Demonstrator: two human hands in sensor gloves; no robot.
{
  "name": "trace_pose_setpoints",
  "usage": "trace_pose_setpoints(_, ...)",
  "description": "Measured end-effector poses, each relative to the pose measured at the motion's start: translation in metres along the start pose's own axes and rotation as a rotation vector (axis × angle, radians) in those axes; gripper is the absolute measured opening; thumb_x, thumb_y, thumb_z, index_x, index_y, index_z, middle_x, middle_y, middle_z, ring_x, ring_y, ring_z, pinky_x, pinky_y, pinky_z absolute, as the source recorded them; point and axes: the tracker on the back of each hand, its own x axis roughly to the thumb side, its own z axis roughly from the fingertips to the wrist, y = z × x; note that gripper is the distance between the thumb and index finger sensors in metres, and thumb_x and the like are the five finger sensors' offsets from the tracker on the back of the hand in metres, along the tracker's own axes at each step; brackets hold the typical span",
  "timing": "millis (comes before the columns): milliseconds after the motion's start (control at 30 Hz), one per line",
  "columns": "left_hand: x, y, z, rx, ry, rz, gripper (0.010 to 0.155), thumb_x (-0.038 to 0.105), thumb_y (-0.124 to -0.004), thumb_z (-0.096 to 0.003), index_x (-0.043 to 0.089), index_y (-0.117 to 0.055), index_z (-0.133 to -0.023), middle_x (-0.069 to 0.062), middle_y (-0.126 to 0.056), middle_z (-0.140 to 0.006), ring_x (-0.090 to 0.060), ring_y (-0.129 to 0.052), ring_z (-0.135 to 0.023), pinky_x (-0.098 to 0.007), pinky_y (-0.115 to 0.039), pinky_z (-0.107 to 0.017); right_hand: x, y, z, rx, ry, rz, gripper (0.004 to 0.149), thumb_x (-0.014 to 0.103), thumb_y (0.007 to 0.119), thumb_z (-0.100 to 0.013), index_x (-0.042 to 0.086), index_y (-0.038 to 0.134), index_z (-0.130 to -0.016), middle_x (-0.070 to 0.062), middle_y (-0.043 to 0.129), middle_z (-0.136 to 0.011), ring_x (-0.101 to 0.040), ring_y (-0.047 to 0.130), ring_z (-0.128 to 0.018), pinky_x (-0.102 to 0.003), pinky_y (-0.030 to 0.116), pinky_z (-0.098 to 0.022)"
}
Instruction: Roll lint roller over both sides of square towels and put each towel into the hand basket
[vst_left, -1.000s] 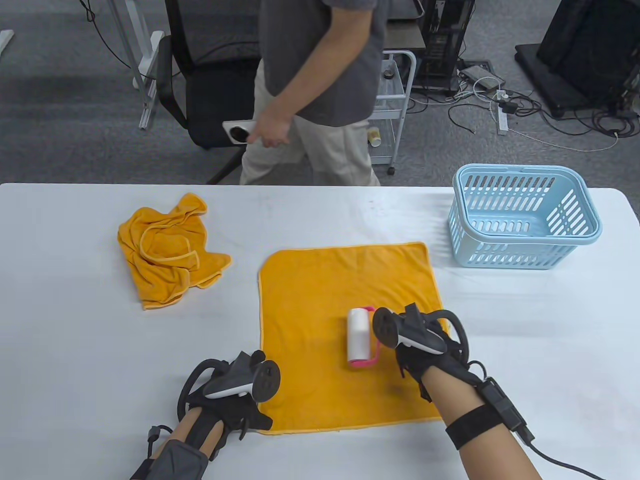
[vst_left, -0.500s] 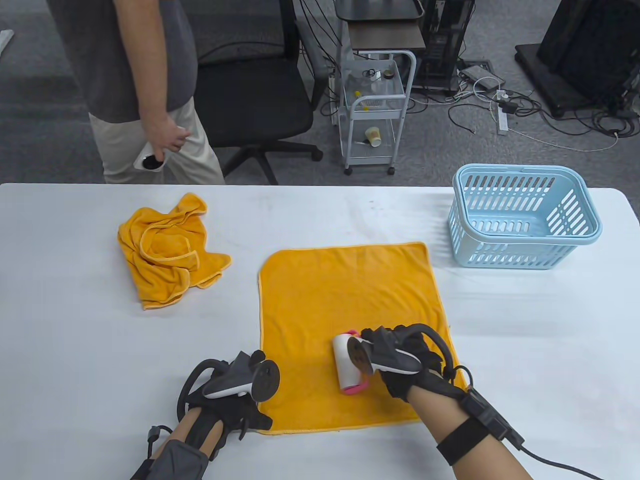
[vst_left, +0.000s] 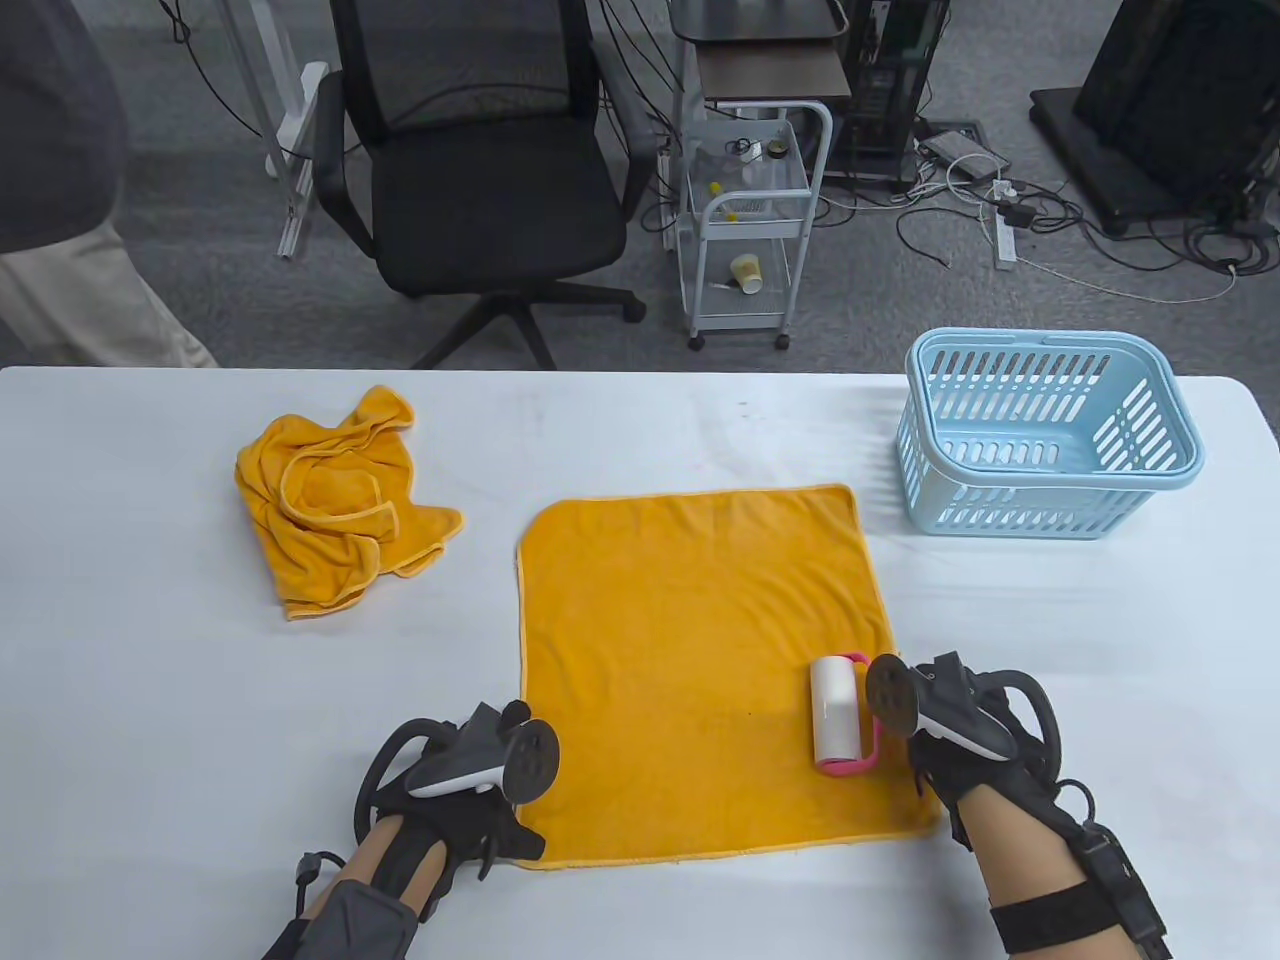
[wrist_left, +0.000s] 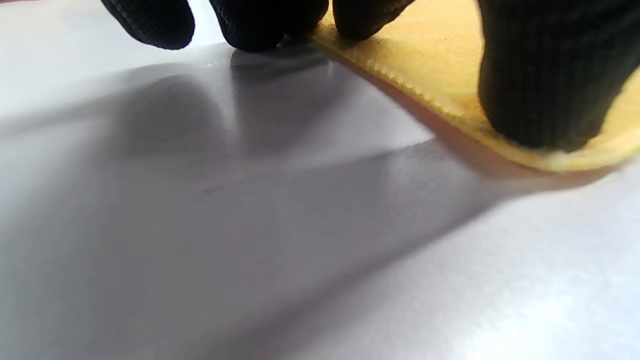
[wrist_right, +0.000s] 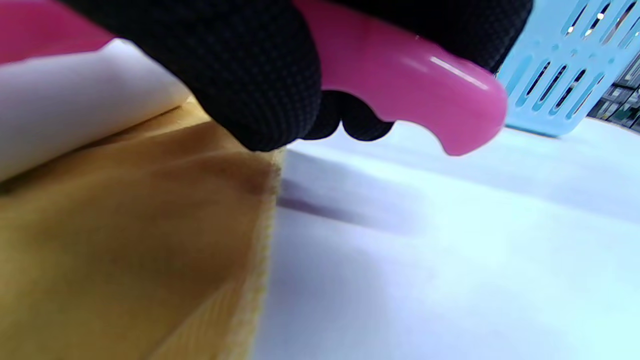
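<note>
Beyond the far edge of my white table (vst_left: 150, 720), well away from my fingers, I see a grey carpeted floor (vst_left: 180, 200). A black mesh office chair (vst_left: 480, 180) stands there on a five-star base. Beside it sits a white wire trolley (vst_left: 750, 230) with a paper cup (vst_left: 745, 272) on its lower shelf. Farther right, cables and a white power strip (vst_left: 1005, 238) sprawl over the carpet near dark equipment (vst_left: 1170, 100). A person's leg in beige trousers (vst_left: 90, 310) shows at the far left edge.
</note>
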Motion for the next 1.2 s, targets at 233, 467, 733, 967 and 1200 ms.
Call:
trace_pose_setpoints(233,-0.001,-0.001,0.000,0.000,0.001,0.009,0.099,0.067,-0.088,-0.0321,0.026,-0.039,-0.109,-0.011,-0.027,-0.122,-0.043,-0.043,-0.111,-0.071,-0.048,-0.074,-0.026,-0.005,0.004,-0.113,0.066,-0.218,0.066,0.022,0.092,-0.047,0.023,0.062,-0.106,-0.010,0.080,-0.095,-0.040,0.088,-0.084,-0.061,0.077,-0.059)
trace_pose_setpoints(467,-0.002,-0.001,0.001,0.001,0.002,0.017,0.099,0.067,-0.088,-0.0322,0.027,-0.039,-0.109,-0.011,-0.026,-0.122,-0.043,-0.042,-0.111,-0.071,-0.048,-0.074,-0.071,0.002,0.009,-0.188,0.401,-0.211,0.070,0.026,0.092,-0.046,0.015,0.058,-0.107,-0.014,0.081,-0.094,-0.041,0.094,-0.077,-0.057,0.083,-0.052)
trace_pose_setpoints(733,-0.003,-0.001,0.001,0.001,0.000,0.019,0.099,0.067,-0.088,-0.0323,0.027,-0.039,-0.108,-0.011,-0.026,-0.122,-0.042,-0.042,-0.111,-0.071,-0.048,-0.074,-0.090,0.020,0.004,-0.156,0.635,-0.129,0.071,0.026,0.093,-0.046,0.011,0.060,-0.106,-0.016,0.083,-0.092,-0.041,0.096,-0.073,-0.056,0.084,-0.048)
trace_pose_setpoints(967,-0.005,-0.001,0.002,0.005,-0.005,0.026,0.097,0.066,-0.088,-0.0330,0.027,-0.040,-0.109,-0.011,-0.027,-0.122,-0.042,-0.043,-0.112,-0.071,-0.048,-0.074,-0.096,0.037,-0.002,-0.036,0.656,-0.174,0.073,0.026,0.091,-0.048,0.005,0.054,-0.107,-0.020,0.078,-0.094,-0.045,0.092,-0.077,-0.059,0.081,-0.051)
trace_pose_setpoints(1200,-0.005,0.008,0.014,0.082,-0.068,0.057,0.092,0.065,-0.089,-0.0324,0.029,-0.050,-0.108,-0.012,-0.033,-0.122,-0.045,-0.051,-0.111,-0.071,-0.050,-0.073,-0.086,0.012,0.009,-0.108,0.579,-0.157,0.083,0.034,0.089,-0.050,0.003,0.039,-0.108,-0.027,0.062,-0.104,-0.055,0.076,-0.087,-0.067,0.070,-0.056)
